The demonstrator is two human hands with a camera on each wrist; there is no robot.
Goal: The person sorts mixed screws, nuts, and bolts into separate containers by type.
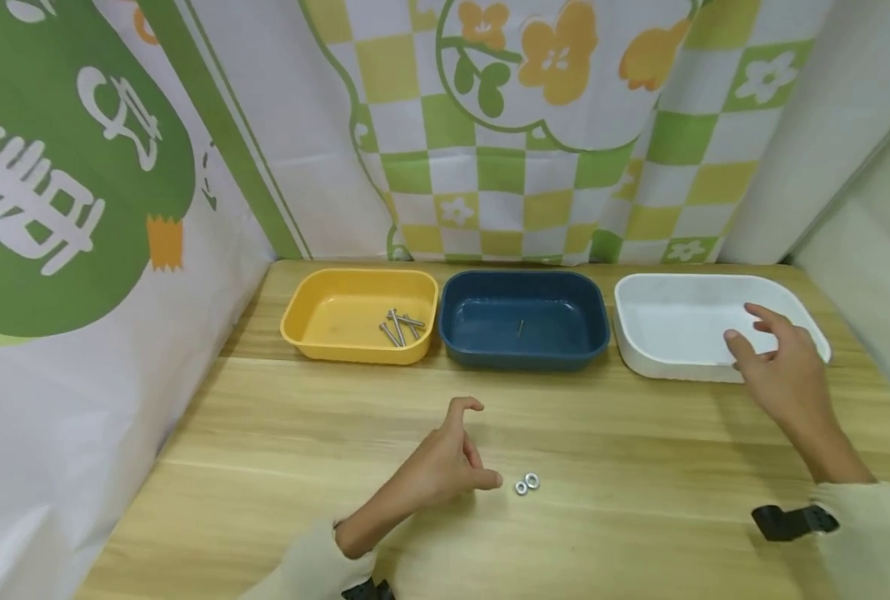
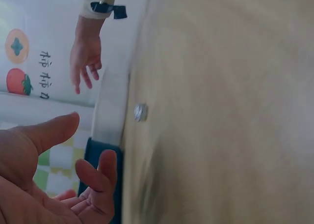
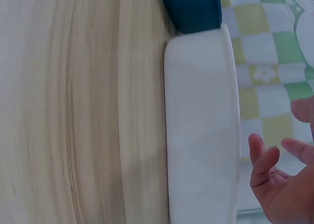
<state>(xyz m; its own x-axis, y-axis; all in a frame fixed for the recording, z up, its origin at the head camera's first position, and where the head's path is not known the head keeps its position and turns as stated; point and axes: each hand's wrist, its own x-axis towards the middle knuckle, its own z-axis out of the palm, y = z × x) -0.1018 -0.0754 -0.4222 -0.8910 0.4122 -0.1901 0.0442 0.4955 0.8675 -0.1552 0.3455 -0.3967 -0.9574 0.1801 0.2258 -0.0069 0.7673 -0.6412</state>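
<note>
Two metal nuts (image 1: pixel 527 483) lie side by side on the wooden table. Just left of them is my left hand (image 1: pixel 437 467), thumb and index finger spread apart with nothing between them. In the left wrist view the nuts (image 2: pixel 141 112) appear beyond that hand (image 2: pixel 54 175). My right hand (image 1: pixel 786 367) hovers over the right part of a white tray (image 1: pixel 628 358), its thumb and fingers apart and holding nothing. The right wrist view has this hand (image 3: pixel 289 184) above the tray's rim; the tray's inside is hidden there.
Left of the white tray stand a dark blue tray (image 1: pixel 523 361) with one small thin screw (image 1: pixel 521 328) in it, and a yellow tray (image 1: pixel 340 354) holding several screws (image 1: pixel 396 323). A patterned curtain (image 1: pixel 505 192) hangs behind the trays.
</note>
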